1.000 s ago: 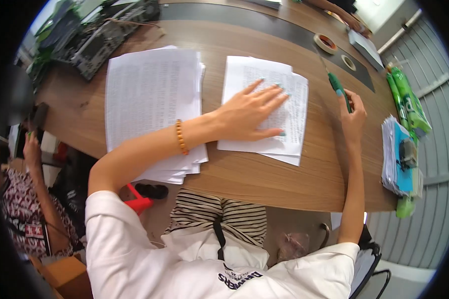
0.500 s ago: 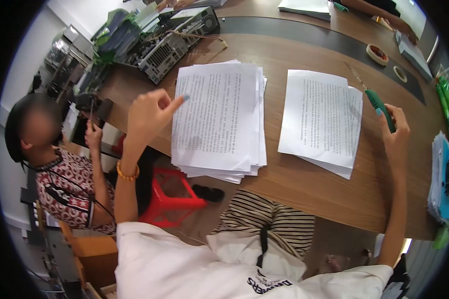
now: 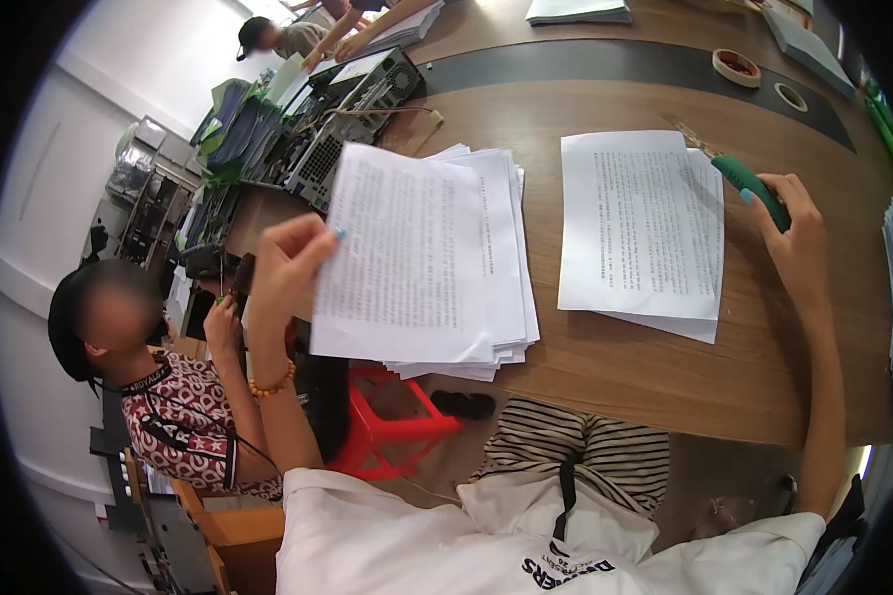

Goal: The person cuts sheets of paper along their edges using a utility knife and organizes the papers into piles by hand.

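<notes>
My left hand [image 3: 296,260] pinches the left edge of a printed sheet [image 3: 397,253] on top of a paper stack [image 3: 514,327]; that edge is lifted and the sheet sits slightly askew over the pile. In my right hand [image 3: 796,233] is a green-handled tool [image 3: 754,190] with a narrow metal end, whose exact kind I cannot make out. Its tip is at the upper right corner of a smaller set of printed sheets [image 3: 640,228] lying flat on the table. The fingers wrap round the handle, and the wrist is over the table's right side.
An opened computer case [image 3: 352,129] stands at the table's far left. Tape rolls [image 3: 736,67] lie at the back right, and more paper [image 3: 577,10] is at the far edge. A seated person [image 3: 184,416] is on the left beside a red stool [image 3: 392,426].
My left hand has closed on the top sheet's left edge and raised it. The camera view has shifted, and the tool in my right hand is still near the right-hand sheets.
</notes>
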Demonstrator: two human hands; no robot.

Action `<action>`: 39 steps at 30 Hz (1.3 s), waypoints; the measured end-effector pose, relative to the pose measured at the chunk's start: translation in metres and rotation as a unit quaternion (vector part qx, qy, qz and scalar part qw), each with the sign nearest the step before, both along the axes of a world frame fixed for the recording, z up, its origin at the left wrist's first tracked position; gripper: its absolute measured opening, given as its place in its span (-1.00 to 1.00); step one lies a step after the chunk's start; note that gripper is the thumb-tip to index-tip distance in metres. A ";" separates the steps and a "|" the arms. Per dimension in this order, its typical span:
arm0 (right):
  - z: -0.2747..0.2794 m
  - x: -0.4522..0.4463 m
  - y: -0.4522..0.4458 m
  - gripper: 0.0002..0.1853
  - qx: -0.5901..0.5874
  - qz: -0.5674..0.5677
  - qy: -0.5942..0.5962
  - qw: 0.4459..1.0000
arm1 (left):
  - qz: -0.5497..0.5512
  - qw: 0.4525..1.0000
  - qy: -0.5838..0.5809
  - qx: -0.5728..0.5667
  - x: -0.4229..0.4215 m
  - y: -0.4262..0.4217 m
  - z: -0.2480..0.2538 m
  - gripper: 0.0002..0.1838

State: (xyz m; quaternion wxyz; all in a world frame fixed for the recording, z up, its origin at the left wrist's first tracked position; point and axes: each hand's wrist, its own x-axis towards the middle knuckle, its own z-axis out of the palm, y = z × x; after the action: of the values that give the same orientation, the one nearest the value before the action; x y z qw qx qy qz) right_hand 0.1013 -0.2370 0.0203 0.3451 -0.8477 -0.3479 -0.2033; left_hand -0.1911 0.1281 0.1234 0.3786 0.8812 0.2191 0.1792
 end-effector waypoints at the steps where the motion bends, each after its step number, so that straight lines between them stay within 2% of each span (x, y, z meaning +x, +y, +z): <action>1: 0.000 0.000 0.000 -0.76 -0.002 0.002 -0.001 1.000 | -0.020 0.999 -0.043 0.010 0.008 -0.009 0.012 -0.74; 3: -0.001 0.003 0.000 -0.76 -0.003 0.001 0.006 1.000 | -0.034 0.995 -0.096 0.016 0.030 -0.028 0.036 -0.71; 5: -0.001 0.005 -0.002 -0.75 -0.007 -0.002 0.010 1.000 | -0.108 0.986 -0.114 0.049 0.065 -0.052 0.054 -0.70; 7: -0.001 0.008 -0.004 -0.75 0.003 -0.012 0.018 1.000 | -0.184 0.970 -0.062 0.149 0.104 -0.079 0.063 -0.67; 8: -0.002 0.010 -0.005 -0.75 0.000 -0.020 0.017 1.000 | -0.264 0.936 -0.022 0.233 0.130 -0.080 0.062 -0.65; 10: -0.003 0.016 -0.010 -0.73 0.010 -0.031 0.021 0.999 | -0.228 0.912 0.009 0.341 0.166 -0.122 0.044 -0.63; 11: -0.002 0.019 -0.013 -0.73 0.008 -0.041 0.017 0.999 | -0.240 0.895 -0.045 0.374 0.185 -0.132 0.021 -0.66; 12: -0.001 0.022 -0.016 -0.72 0.013 -0.048 0.009 0.999 | -0.252 0.895 0.009 0.368 0.195 -0.151 0.016 -0.67; 13: -0.001 0.024 -0.018 -0.72 0.018 -0.056 0.004 0.998 | -0.261 0.905 0.018 0.336 0.205 -0.160 0.001 -0.60; 14: -0.002 0.027 -0.021 -0.72 0.018 -0.070 0.003 0.997 | -0.282 0.908 0.085 0.297 0.215 -0.165 -0.010 -0.54; 16: -0.003 0.033 -0.026 -0.70 0.022 -0.085 -0.017 0.996 | -0.285 0.919 0.117 0.247 0.229 -0.162 -0.032 -0.50; 17: -0.004 0.034 -0.029 -0.70 0.021 -0.099 -0.015 0.995 | -0.299 0.914 0.116 0.247 0.235 -0.155 -0.048 -0.50; 19: -0.001 0.034 -0.031 -0.70 0.001 -0.121 -0.021 0.992 | -0.239 0.938 0.038 0.249 0.240 -0.135 -0.063 -0.40; 20: -0.001 0.034 -0.031 -0.70 0.000 -0.129 -0.020 0.991 | -0.247 0.936 0.036 0.248 0.240 -0.125 -0.067 -0.40; 22: -0.002 0.034 -0.032 -0.69 -0.017 -0.135 -0.028 0.990 | -0.240 0.914 0.169 0.279 0.231 -0.114 -0.065 -0.36; 23: -0.002 0.035 -0.032 -0.69 -0.020 -0.140 -0.029 0.989 | -0.246 0.914 0.166 0.278 0.225 -0.114 -0.063 -0.36; 25: -0.001 0.037 -0.033 -0.70 -0.025 -0.139 -0.044 0.989 | -0.277 0.879 0.276 0.273 0.205 -0.124 -0.052 -0.26; 27: -0.001 0.037 -0.035 -0.70 -0.032 -0.141 -0.051 0.988 | -0.305 0.860 0.267 0.309 0.195 -0.127 -0.059 -0.21; 29: 0.001 0.036 -0.034 -0.70 -0.040 -0.142 -0.060 0.987 | -0.336 0.825 0.258 0.374 0.189 -0.126 -0.070 -0.03; 32: 0.012 0.026 -0.034 -0.70 -0.049 -0.144 -0.085 0.985 | -0.319 0.835 0.179 0.411 0.185 -0.121 -0.101 0.02; 36: 0.049 -0.020 -0.038 -0.65 0.007 0.001 -0.142 0.990 | -0.310 0.872 0.112 0.362 0.193 -0.114 -0.126 0.02; 38: 0.056 -0.057 -0.048 -0.56 -0.027 0.064 -0.126 0.990 | -0.303 0.884 0.104 0.340 0.192 -0.114 -0.131 0.02; 39: 0.055 -0.076 -0.055 -0.54 -0.060 0.055 -0.108 0.991 | -0.301 0.885 0.096 0.343 0.191 -0.115 -0.131 0.04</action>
State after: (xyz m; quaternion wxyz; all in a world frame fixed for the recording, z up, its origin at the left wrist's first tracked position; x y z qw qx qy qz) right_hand 0.0256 -0.2923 0.0752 0.2645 -0.8193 -0.4413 -0.2531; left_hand 0.0003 0.0136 -0.0077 0.0659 0.9925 -0.0967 0.0352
